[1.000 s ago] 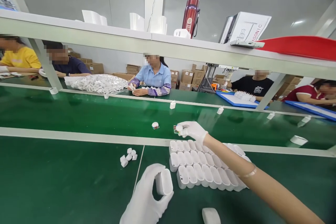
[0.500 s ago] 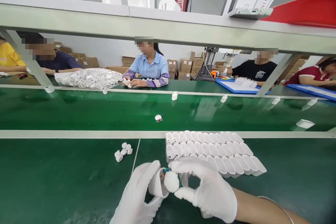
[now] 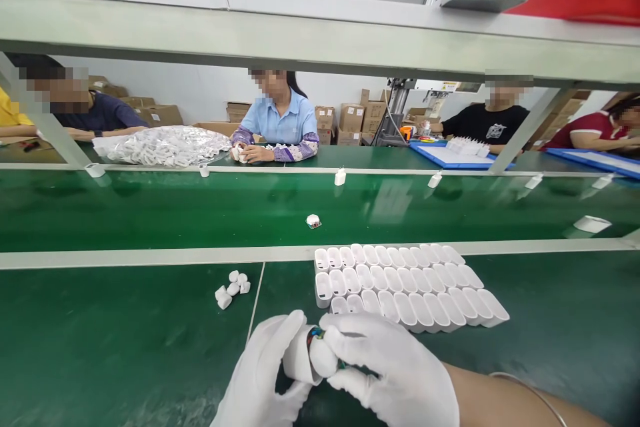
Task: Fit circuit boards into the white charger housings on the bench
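Both my hands wear white gloves and meet at the bottom centre. My left hand (image 3: pixel 260 380) is wrapped round a white plastic shell (image 3: pixel 296 357). My right hand (image 3: pixel 395 373) pinches a small white insert with coloured electronics (image 3: pixel 321 355) and presses it against the open end of the shell. Just beyond my hands lie rows of several white shells (image 3: pixel 405 287) packed side by side on the green table.
A small heap of white parts (image 3: pixel 231 287) lies to the left. One more insert (image 3: pixel 313 221) rides on the green conveyor belt (image 3: pixel 150 213). Several other people sit across the belt, beside a bag of white parts (image 3: pixel 165 145). A shelf (image 3: pixel 320 33) spans overhead.
My right hand took an insert from the belt, brought it back to the shell in my left hand, and now pushes it further in. The view tilted down.
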Demonstrator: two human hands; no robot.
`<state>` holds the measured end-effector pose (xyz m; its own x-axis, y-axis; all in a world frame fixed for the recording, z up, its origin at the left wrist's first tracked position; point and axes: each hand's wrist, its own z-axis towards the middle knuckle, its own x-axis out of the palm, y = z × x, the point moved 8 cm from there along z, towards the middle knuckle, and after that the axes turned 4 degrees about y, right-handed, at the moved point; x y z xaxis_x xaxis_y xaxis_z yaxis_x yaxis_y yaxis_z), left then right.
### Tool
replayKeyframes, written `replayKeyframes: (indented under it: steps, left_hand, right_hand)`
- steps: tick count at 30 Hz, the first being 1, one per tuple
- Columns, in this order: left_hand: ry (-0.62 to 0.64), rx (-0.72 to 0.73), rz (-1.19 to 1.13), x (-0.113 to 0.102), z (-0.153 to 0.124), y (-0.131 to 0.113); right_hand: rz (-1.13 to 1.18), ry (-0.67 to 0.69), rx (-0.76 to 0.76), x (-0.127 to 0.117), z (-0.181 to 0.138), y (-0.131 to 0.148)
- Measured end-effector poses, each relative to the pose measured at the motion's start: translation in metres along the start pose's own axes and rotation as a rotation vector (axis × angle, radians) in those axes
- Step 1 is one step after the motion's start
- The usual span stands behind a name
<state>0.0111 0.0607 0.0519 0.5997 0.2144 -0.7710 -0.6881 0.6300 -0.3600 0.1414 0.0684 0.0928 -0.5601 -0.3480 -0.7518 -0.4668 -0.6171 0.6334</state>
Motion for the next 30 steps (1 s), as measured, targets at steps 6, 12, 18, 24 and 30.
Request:
replayKeyframes:
  steps: [6, 12, 18, 24, 30]
  left_hand:
    - [0.018, -0.029, -0.046, 0.004, 0.000, 0.001]
    - [0.004, -0.089, -0.087, 0.004, 0.002, 0.006]
    - [-0.009, -0.165, -0.138, 0.004, -0.002, 0.011]
    - [-0.012, -0.114, -0.208, 0.005, -0.005, 0.005]
    - [0.013, -0.177, -0.309, 0.012, -0.004, 0.006]
  right_hand:
    - [-0.089, 0.025, 0.018, 0.004, 0.002, -0.004]
    - [-0.290, 0.063, 0.019, 0.013, 0.002, -0.007]
    - [-0.406, 0.007, -0.024, 0.015, 0.000, 0.000]
    - [-0.358, 0.017, -0.055, 0.021, 0.003, 0.000]
    - [0.142, -0.241, 0.036, -0.005, -0.009, -0.015]
